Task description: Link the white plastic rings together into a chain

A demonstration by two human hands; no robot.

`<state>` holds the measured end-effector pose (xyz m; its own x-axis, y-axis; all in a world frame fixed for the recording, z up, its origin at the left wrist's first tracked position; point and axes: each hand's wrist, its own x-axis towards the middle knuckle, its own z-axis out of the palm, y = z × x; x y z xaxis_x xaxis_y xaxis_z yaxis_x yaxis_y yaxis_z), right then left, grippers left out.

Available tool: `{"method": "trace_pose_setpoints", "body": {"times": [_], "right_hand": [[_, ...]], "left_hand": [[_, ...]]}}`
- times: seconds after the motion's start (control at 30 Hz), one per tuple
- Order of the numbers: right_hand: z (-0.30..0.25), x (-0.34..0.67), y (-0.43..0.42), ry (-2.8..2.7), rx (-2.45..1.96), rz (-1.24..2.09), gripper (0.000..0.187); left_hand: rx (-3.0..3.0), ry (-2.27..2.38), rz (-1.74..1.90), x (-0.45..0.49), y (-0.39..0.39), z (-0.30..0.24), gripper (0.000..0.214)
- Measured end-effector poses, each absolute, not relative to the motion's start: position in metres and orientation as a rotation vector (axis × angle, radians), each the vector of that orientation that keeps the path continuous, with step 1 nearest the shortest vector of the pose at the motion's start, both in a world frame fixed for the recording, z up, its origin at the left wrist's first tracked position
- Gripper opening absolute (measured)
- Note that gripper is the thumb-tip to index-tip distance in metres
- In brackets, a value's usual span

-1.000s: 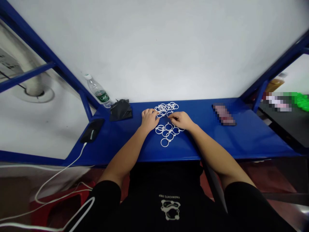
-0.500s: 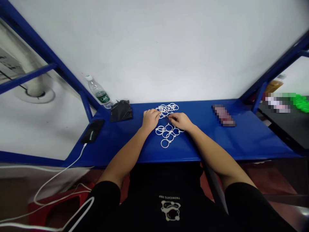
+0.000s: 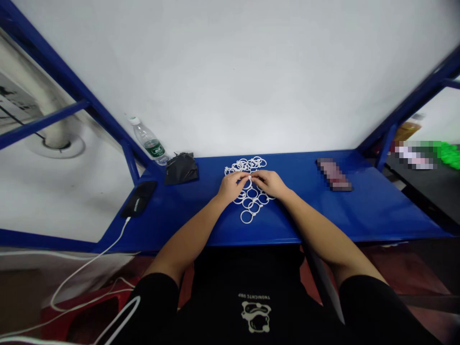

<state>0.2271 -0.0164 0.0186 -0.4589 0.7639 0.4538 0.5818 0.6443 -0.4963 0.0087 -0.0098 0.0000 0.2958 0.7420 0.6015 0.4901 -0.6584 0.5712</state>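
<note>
Between my two hands a white plastic ring [image 3: 247, 184] is pinched near its small knob. My left hand [image 3: 231, 186] grips it from the left with thumb and fingertips. From the right, my right hand [image 3: 269, 183] is closed at the same spot, fingertips nearly touching the left ones. Several white rings [image 3: 247, 217] lie overlapping on the blue table [image 3: 201, 211] just in front of my hands. Behind my fingers sits a tangled pile of more white rings [image 3: 257, 161]. My fingers partly hide the held ring.
Left of the rings lies a black plastic bag [image 3: 181, 168], with a clear bottle [image 3: 151, 143] behind it. A black power bank [image 3: 139, 199] with a white cable [image 3: 108, 248] rests at the left edge. A blurred-out flat object [image 3: 334, 174] lies on the right.
My left hand has come away from the ring pile, moving right and nearer to me. It now meets my right hand at a ring. The view has shifted slightly.
</note>
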Motion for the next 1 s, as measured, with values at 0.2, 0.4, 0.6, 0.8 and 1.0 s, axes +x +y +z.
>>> {"method": "trace_pose_setpoints", "body": {"times": [0.2, 0.4, 0.6, 0.8, 1.0], "right_hand": [[0.02, 0.227, -0.017, -2.229, -1.033, 0.347, 0.024], [0.019, 0.226, -0.018, -2.22, -1.05, 0.362, 0.019], [0.017, 0.223, -0.021, -2.22, -1.101, 0.408, 0.012], [0.017, 0.221, -0.021, -2.262, -1.15, 0.351, 0.012], [0.018, 0.217, -0.022, -2.293, -1.219, 0.284, 0.009]], "left_hand": [[2.287, 1.154, 1.302, 0.007, -0.008, -0.001, 0.018], [2.251, 1.176, 1.247, 0.008, -0.01, -0.004, 0.02], [2.251, 1.169, 1.211, 0.008, -0.011, -0.004, 0.016], [2.302, 1.134, 1.227, 0.006, -0.01, -0.003, 0.011], [2.394, 1.12, 1.246, 0.006, -0.008, -0.003, 0.012]]}}
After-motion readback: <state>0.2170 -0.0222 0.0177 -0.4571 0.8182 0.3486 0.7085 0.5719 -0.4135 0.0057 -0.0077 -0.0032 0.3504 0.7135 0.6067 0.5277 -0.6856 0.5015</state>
